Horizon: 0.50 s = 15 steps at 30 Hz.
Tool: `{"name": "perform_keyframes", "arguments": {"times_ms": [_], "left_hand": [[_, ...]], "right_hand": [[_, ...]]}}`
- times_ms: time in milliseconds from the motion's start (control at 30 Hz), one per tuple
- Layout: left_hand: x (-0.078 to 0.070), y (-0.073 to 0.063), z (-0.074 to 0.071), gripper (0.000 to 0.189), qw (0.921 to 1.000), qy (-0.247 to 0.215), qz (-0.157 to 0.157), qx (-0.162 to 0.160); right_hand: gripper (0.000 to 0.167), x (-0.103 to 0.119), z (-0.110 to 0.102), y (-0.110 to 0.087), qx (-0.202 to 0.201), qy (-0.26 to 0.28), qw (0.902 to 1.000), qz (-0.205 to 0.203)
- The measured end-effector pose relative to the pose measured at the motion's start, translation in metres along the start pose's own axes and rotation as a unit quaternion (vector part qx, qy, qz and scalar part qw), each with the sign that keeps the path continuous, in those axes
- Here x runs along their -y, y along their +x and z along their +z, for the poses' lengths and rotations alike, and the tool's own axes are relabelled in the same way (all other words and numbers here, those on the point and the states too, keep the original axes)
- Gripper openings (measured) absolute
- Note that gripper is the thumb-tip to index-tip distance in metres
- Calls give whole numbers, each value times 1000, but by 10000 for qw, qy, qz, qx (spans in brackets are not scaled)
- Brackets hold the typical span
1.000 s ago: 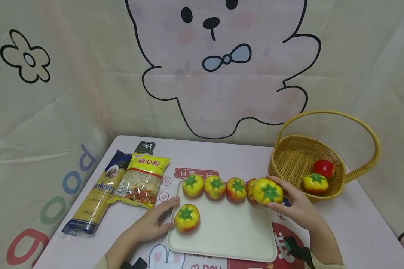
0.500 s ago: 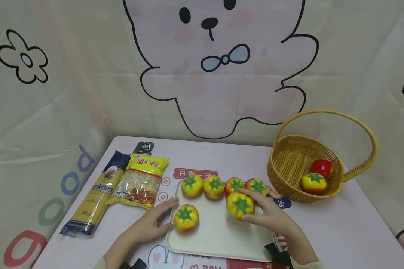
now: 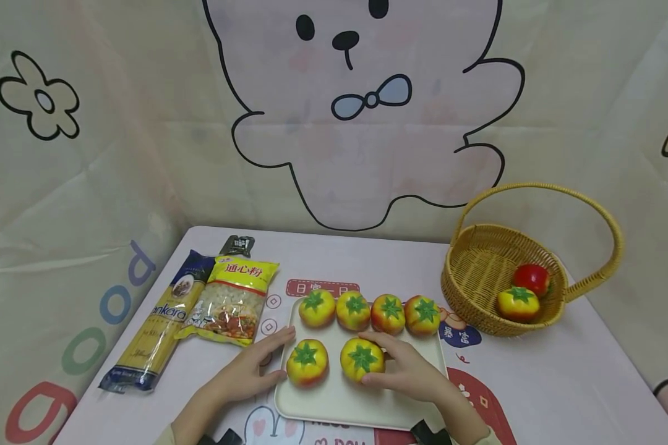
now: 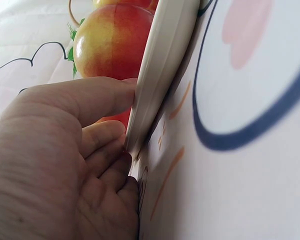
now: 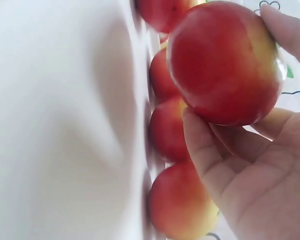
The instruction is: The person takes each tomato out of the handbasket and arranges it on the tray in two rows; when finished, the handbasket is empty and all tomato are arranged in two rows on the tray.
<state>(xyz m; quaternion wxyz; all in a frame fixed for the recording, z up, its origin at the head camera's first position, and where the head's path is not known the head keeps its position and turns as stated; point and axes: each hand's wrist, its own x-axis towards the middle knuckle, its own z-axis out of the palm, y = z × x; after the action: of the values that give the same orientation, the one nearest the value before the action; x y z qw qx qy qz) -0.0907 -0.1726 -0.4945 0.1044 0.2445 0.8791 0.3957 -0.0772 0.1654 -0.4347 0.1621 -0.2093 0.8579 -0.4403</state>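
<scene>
- Head view: the right hand (image 3: 406,371) grips a yellow-and-red toy persimmon (image 3: 362,360) by its sides, over the middle of the cream tray (image 3: 339,408). To place it well, I'd lower it level, calyx up, next to the lone front persimmon (image 3: 308,363), clear of the back row of four (image 3: 354,310).
- The left hand (image 3: 253,366) lies at the tray's left edge with fingers loosely spread, holding no fruit; light pressure there should stop the tray sliding.
- Around them is a pale table (image 3: 568,383) with printed patches; a blue-ended pasta packet (image 3: 164,321) and macaroni bag (image 3: 234,303) lie left, and the wicker basket (image 3: 467,309) stands right, a persimmon and a red fruit inside. A cartoon-bear cloth (image 3: 167,167) hangs behind.
- Left wrist view: the thumb touches the tray rim, a persimmon just beyond.
- Right wrist view: thumb and fingers pinch the fruit's red-and-yellow flanks. It looks slightly raised from the tray, so I'd let go only once its base settles, since something this round may roll.
</scene>
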Motion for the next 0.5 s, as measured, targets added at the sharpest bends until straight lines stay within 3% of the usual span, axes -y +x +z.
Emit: {"name": "perform_keyframes", "arguments": {"times_ms": [233,500], "left_hand": [[0,-1,1,65,10000,78,14,-46],[1,-1,1,64,10000,64,48,-48]], "right_hand": [[66,6,6,1,127,207,9997,-14],[70,7,14,6,245,263,9988,346]]}}
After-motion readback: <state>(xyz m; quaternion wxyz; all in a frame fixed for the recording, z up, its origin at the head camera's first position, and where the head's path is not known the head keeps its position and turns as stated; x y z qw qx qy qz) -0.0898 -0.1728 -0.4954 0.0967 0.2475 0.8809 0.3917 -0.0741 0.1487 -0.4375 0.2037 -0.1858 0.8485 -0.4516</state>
